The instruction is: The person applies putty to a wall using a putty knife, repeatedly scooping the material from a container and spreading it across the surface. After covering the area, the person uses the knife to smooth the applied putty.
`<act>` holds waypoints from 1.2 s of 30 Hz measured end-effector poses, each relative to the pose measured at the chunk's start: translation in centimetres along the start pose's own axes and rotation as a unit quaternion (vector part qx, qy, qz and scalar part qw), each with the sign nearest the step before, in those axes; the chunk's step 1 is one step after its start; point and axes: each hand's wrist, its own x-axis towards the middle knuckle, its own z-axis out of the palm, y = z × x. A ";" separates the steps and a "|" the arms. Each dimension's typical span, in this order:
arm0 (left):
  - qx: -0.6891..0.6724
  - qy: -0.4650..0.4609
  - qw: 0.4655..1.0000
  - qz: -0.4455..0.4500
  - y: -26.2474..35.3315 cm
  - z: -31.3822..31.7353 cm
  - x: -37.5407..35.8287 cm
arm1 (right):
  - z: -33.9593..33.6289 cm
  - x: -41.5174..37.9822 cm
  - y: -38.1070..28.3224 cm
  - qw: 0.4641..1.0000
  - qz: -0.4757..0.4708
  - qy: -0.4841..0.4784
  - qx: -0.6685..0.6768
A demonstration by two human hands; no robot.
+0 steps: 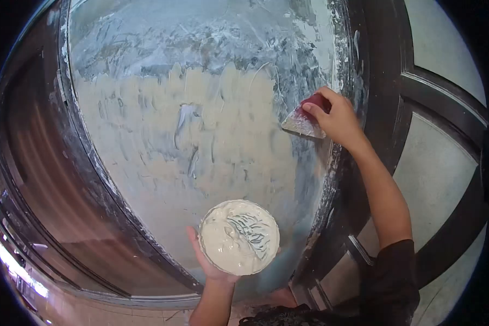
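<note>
My right hand [336, 115] grips a putty knife [305, 120] with a dark red handle and a blade smeared with pale paste. Its blade lies at the panel's right part, near the edge of the cream coating; whether it touches cannot be told. From below, my left hand [214, 265] supports a round tub [277, 242] of cream-coloured putty [223, 239], the surface scraped into ridges on the right side. Cream putty covers the middle of the grey-blue panel [201, 32] in upright strokes, with a bare grey patch [187, 119] showing through.
Dark frame strips [100, 163] splashed with white border the panel. To the left is a brown wooden panel [49, 146]. On the right stands a dark framework [445, 89] with pale insets, and a small metal handle [361, 250] low down. Tiled floor [103, 312] shows at the bottom.
</note>
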 end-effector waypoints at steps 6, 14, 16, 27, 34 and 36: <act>0.011 -0.046 0.999 0.002 0.9 0.5 -0.8 | 1.2 1.2 0.5 0.999 0.001 0.031 0.018; 0.036 -0.009 0.998 0.044 1.4 0.1 -1.1 | 1.4 0.6 0.6 0.999 -0.043 -0.001 0.004; 0.030 0.009 0.998 0.045 1.3 0.0 -1.2 | 1.1 1.0 -0.2 0.999 -0.031 0.000 0.024; -0.005 -0.015 0.999 0.027 1.4 0.6 -2.0 | 1.5 0.7 0.6 0.997 -0.075 0.005 -0.027; 0.015 -0.008 0.999 0.030 0.9 0.8 -2.5 | 0.5 1.7 1.0 0.998 -0.023 0.032 0.044; 0.015 -0.004 0.999 0.037 0.9 0.6 -2.5 | 1.0 0.6 1.0 0.997 -0.045 -0.039 0.057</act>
